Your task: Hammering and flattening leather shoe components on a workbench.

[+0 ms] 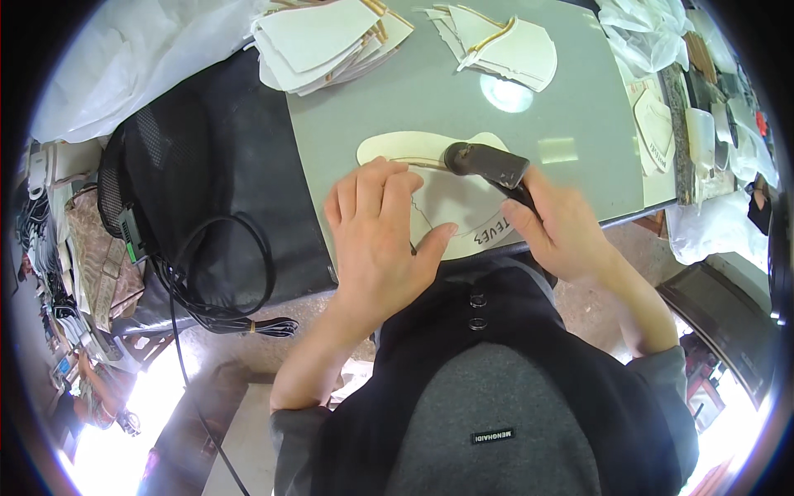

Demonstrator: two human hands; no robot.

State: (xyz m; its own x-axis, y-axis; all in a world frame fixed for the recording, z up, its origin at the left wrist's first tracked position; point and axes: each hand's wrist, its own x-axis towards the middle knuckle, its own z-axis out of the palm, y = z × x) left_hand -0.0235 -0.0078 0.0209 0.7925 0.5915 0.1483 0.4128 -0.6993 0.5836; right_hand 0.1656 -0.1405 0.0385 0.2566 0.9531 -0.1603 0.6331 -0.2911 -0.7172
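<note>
My right hand (571,223) is closed round the handle of a hammer (500,163) with a dark, thick head. The hammer's round face is over a white, curved, flat cut piece (463,202) near the table's front edge. Handwritten marks and thin lines show on that piece, and a narrow brownish strip runs along its upper part. My left hand (376,236) lies spread on the left side of the piece, fingertips by the strip and thumb pointing right. Its palm hides part of the piece. From this angle I cannot tell whether the hammer touches it.
Stacked white cut pieces (318,41) lie at the far left of the grey tabletop (579,107), with a smaller pile (509,50) right of them. A black mesh bag (190,157) and coiled black cable (265,264) are at left. Plastic bags (649,33) crowd the far right.
</note>
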